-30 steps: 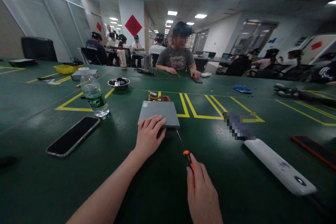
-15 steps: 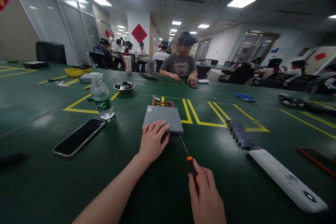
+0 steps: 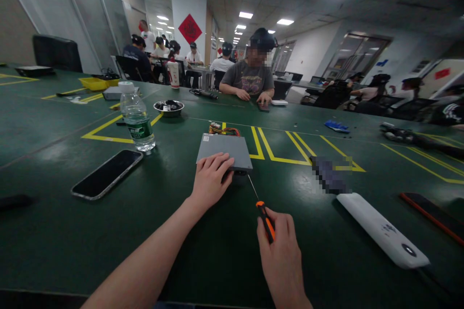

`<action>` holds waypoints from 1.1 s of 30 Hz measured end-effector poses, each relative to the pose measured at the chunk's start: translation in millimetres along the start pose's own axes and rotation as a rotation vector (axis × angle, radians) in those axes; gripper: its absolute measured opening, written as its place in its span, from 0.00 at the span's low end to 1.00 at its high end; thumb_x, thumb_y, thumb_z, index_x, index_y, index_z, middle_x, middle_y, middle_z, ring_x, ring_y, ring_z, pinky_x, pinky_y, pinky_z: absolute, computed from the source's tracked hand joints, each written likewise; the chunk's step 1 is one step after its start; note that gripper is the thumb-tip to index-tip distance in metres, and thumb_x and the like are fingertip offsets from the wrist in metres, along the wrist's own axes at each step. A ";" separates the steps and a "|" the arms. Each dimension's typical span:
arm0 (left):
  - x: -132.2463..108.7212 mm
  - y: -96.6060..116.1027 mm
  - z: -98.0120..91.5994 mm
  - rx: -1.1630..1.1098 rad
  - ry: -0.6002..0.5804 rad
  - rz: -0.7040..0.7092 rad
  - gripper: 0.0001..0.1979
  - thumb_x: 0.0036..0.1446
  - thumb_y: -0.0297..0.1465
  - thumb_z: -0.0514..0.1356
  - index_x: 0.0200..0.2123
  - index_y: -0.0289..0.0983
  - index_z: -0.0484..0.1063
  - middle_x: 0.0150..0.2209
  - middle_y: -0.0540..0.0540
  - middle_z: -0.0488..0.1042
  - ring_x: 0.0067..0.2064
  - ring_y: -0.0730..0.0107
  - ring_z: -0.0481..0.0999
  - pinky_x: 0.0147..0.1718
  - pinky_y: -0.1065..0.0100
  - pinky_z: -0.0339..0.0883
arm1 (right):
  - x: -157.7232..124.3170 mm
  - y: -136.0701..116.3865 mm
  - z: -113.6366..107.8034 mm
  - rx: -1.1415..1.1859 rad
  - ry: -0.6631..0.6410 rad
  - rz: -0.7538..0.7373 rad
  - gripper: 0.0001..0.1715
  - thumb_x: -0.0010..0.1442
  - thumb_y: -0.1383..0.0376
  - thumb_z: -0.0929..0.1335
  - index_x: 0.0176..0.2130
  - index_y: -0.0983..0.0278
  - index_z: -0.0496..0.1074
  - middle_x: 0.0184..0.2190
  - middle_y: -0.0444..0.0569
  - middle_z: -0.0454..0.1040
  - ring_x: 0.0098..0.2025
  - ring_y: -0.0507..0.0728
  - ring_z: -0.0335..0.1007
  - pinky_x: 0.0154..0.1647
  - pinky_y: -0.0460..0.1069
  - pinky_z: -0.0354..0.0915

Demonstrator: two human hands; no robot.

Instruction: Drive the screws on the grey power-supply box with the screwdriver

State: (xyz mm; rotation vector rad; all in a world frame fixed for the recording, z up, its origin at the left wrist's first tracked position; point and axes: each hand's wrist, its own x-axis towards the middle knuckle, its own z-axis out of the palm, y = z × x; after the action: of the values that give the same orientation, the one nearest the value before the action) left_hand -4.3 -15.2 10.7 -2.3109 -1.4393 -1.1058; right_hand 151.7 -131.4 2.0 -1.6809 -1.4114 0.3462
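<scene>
A grey metal computer power supply (image 3: 228,147) lies on the green table, with a bundle of coloured wires (image 3: 224,130) behind it. My left hand (image 3: 213,176) holds its near left part, fingers across the top and thumb against the near side. My right hand (image 3: 281,246) is closed around the black and orange handle of a screwdriver (image 3: 266,222). The thin shaft slants up and away to the near right corner of the power supply. Whether the tip sits in a screw is too small to tell.
Left of the power supply are a water bottle (image 3: 137,120), a phone (image 3: 107,174) and a metal bowl (image 3: 168,108) of small dark parts. To the right lie a white elongated device (image 3: 380,229) and an orange-edged phone (image 3: 431,215). A person (image 3: 248,72) sits across the table.
The view has tilted slightly down, so things appear higher and the near table edge shows. My left hand stays on the power supply; my right hand has turned a little around the screwdriver handle.
</scene>
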 end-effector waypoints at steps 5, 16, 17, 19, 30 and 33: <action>0.1 -0.1 0.4 -0.001 -0.012 -0.003 0.14 0.59 0.32 0.54 0.49 0.43 0.67 0.52 0.48 0.70 0.55 0.61 0.65 0.50 0.57 0.54 | 3.6 0.6 -4.9 0.053 -0.045 0.050 0.23 0.58 0.48 0.61 0.38 0.63 0.69 0.30 0.50 0.68 0.28 0.57 0.67 0.26 0.50 0.61; -0.8 -1.0 -0.6 -0.004 -0.011 0.003 0.14 0.59 0.32 0.54 0.48 0.44 0.67 0.52 0.48 0.70 0.55 0.61 0.65 0.50 0.57 0.54 | -0.2 -15.1 13.6 1.142 -0.220 0.723 0.22 0.45 0.54 0.74 0.34 0.66 0.69 0.22 0.41 0.66 0.14 0.42 0.45 0.14 0.40 0.43; -0.9 -1.1 -0.4 -0.004 -0.009 0.003 0.14 0.59 0.32 0.54 0.48 0.44 0.67 0.52 0.48 0.70 0.55 0.62 0.65 0.50 0.57 0.54 | 0.1 -17.1 14.4 1.139 -0.225 0.720 0.21 0.44 0.56 0.75 0.33 0.66 0.68 0.20 0.40 0.65 0.14 0.42 0.45 0.14 0.40 0.43; -1.0 -1.2 -0.1 -0.005 -0.006 0.005 0.14 0.58 0.32 0.54 0.48 0.44 0.67 0.52 0.48 0.70 0.55 0.62 0.65 0.50 0.57 0.54 | 0.9 -19.7 15.8 1.097 -0.229 0.705 0.21 0.42 0.59 0.76 0.31 0.66 0.67 0.15 0.36 0.59 0.13 0.42 0.45 0.14 0.40 0.43; -0.6 -0.8 1.9 0.002 -0.003 -0.005 0.14 0.58 0.32 0.54 0.48 0.44 0.67 0.52 0.48 0.70 0.55 0.61 0.65 0.49 0.57 0.54 | 8.9 -15.1 0.5 1.622 -0.371 0.878 0.11 0.48 0.67 0.73 0.31 0.67 0.68 0.19 0.35 0.57 0.13 0.39 0.43 0.10 0.35 0.40; -0.3 -0.3 1.8 -0.004 0.003 -0.003 0.14 0.58 0.31 0.55 0.48 0.44 0.68 0.52 0.48 0.70 0.54 0.61 0.65 0.49 0.57 0.54 | 8.4 -14.7 1.3 1.631 -0.368 0.861 0.10 0.49 0.66 0.72 0.31 0.67 0.68 0.19 0.35 0.57 0.13 0.39 0.43 0.10 0.36 0.41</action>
State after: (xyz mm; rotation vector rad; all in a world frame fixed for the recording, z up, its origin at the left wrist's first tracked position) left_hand -3.8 -14.3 9.1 -2.3101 -1.4408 -1.1131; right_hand 143.9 -123.9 15.0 -0.6445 -0.1325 1.7478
